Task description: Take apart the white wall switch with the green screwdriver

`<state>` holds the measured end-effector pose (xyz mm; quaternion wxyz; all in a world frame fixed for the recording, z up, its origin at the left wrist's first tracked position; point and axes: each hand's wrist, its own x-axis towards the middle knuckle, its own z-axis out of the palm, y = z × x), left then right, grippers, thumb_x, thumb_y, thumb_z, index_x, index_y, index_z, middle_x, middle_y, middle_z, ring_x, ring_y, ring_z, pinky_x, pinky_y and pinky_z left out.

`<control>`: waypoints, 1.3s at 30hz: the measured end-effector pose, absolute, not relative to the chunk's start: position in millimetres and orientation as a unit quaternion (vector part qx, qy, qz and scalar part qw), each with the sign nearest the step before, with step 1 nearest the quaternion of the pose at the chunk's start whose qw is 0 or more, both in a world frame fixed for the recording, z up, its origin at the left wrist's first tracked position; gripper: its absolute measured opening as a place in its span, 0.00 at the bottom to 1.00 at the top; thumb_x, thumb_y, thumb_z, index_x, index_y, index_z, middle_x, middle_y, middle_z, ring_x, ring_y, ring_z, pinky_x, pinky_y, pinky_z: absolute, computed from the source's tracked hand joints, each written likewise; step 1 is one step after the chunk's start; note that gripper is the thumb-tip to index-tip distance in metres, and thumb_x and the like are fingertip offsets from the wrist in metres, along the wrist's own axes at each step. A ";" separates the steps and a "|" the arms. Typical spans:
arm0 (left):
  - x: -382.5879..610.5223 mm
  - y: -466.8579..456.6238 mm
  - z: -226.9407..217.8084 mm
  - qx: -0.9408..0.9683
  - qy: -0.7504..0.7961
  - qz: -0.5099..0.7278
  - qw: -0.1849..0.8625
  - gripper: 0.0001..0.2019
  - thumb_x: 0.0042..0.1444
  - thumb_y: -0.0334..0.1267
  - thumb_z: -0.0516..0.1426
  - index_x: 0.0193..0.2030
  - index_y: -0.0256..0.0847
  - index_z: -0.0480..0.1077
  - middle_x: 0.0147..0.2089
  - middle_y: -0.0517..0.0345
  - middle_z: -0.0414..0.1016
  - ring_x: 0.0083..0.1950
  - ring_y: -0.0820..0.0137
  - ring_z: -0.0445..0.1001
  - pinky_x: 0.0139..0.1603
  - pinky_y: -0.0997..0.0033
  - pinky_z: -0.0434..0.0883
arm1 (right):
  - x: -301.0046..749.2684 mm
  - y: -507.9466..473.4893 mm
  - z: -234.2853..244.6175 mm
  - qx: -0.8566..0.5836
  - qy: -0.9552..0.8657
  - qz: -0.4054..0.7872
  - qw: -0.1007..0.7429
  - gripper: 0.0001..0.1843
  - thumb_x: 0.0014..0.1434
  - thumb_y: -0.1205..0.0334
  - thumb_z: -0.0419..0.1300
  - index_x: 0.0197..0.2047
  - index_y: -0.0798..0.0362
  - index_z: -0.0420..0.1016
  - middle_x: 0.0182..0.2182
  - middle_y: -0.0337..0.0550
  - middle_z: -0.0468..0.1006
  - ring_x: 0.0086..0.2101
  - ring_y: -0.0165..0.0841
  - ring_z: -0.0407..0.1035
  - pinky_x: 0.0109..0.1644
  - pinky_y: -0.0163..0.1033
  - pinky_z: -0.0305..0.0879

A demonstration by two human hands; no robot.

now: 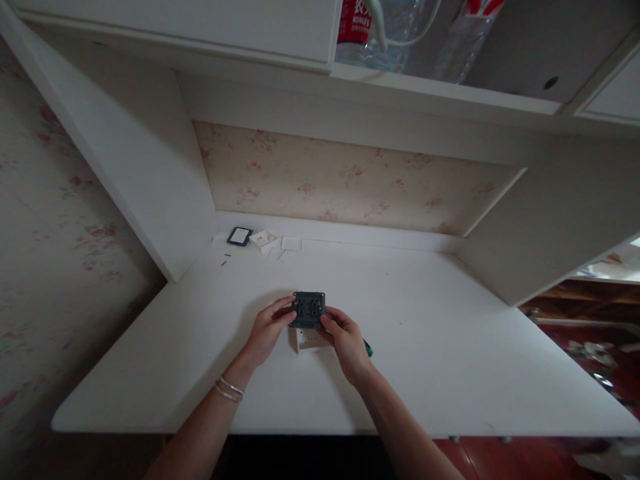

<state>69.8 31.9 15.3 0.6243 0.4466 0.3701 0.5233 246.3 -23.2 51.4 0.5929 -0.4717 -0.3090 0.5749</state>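
Note:
Between both hands I hold a dark grey square wall socket (308,309), its face with two round-looking dark parts turned up toward me. My left hand (266,332) pinches its left edge, thumb and fingers closed. On the right edge, my right hand (349,343) grips with thumb and fingers. Just below the socket, a white mounting box (311,341) rests on the table, partly hidden by the socket and my right hand. A green and black thing (369,348), perhaps a tool handle, shows from behind my right hand; the rest of it is hidden.
At the back left of the white table (430,360) lie a dark-framed plate (240,236), an open white box (264,241), a flat white piece (291,243) and small dark bits. Side panels flank the table. Overhead, a shelf holds plastic bottles (463,43).

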 end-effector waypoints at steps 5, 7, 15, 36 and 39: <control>70.7 33.8 11.7 0.461 0.387 0.538 0.590 0.13 0.47 0.39 0.68 0.41 0.39 0.80 0.50 0.50 0.79 0.51 0.62 0.74 0.54 0.66 0.68 | 244.4 -22.9 50.6 -0.497 -0.296 0.554 0.599 0.24 0.46 0.56 0.70 0.47 0.50 0.77 0.39 0.42 0.78 0.39 0.36 0.74 0.45 0.43 0.72; 70.8 33.4 12.5 0.463 0.387 0.537 0.590 0.12 0.46 0.39 0.68 0.38 0.39 0.80 0.49 0.50 0.78 0.50 0.63 0.74 0.52 0.67 0.68 | 243.4 -22.8 51.9 -0.508 -0.305 0.544 0.594 0.26 0.46 0.56 0.69 0.50 0.49 0.76 0.38 0.41 0.78 0.38 0.36 0.74 0.44 0.42 0.73; 70.4 31.5 17.2 0.484 0.387 0.522 0.586 0.10 0.46 0.39 0.69 0.34 0.38 0.80 0.46 0.51 0.77 0.44 0.65 0.73 0.46 0.69 0.69 | 244.5 -16.0 41.6 -0.540 -0.403 0.484 0.559 0.23 0.51 0.47 0.66 0.47 0.51 0.81 0.42 0.46 0.80 0.39 0.39 0.74 0.46 0.44 0.72; 70.8 30.2 20.7 0.506 0.412 0.496 0.573 0.12 0.43 0.42 0.70 0.33 0.39 0.80 0.32 0.57 0.77 0.35 0.69 0.72 0.39 0.72 0.67 | 251.0 -16.5 40.1 -0.610 -0.510 0.334 0.506 0.13 0.58 0.54 0.60 0.40 0.48 0.83 0.37 0.44 0.83 0.38 0.42 0.76 0.45 0.45 0.69; 71.2 30.3 19.0 0.503 0.417 0.490 0.577 0.13 0.43 0.42 0.70 0.34 0.38 0.80 0.32 0.56 0.77 0.35 0.68 0.73 0.39 0.71 0.68 | 251.6 -19.0 44.9 -0.622 -0.545 0.282 0.486 0.13 0.60 0.54 0.58 0.41 0.47 0.83 0.38 0.42 0.83 0.38 0.42 0.77 0.44 0.44 0.69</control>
